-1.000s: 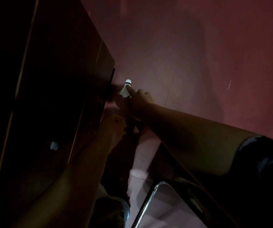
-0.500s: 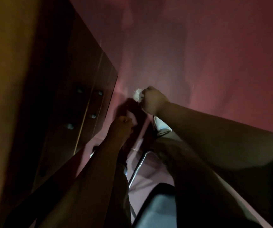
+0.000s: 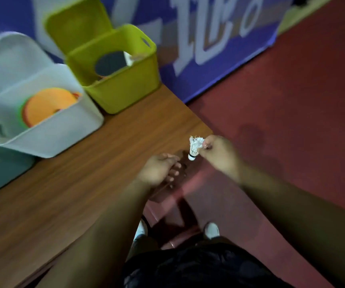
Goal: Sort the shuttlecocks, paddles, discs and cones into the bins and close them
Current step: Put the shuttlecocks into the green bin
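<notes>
blur/hidden: shuttlecock [image 3: 194, 147] skirt partly behind my fingers; whole shot smeared; teal bin [image 3: 1, 173] cut off left.
shuttlecock: white, feathers crumpled, black-banded cork down; in air by surface [image 3: 74, 194] corner.
right hand [image 3: 219, 154]: fingers pinch the skirt.
left hand [image 3: 159, 171]: just beside, fingers loosely curled, nothing held.
bins: white bin [image 3: 63, 134] with discs [image 3: 47, 104], green bin [image 3: 126, 90] with paddle [image 3: 109, 64], lids [image 3: 78, 23] up.

We look to be in an indoor sports hall: a red, court-like floor [image 3: 292, 100] runs up to a blue banner [image 3: 215, 65] with big white letters. On the wooden desk [image 3: 105, 163] we see a green bin [image 3: 126, 92] holding a paddle [image 3: 109, 63] and a white bin [image 3: 63, 134] holding orange discs [image 3: 47, 104], all of it sports gear.
</notes>
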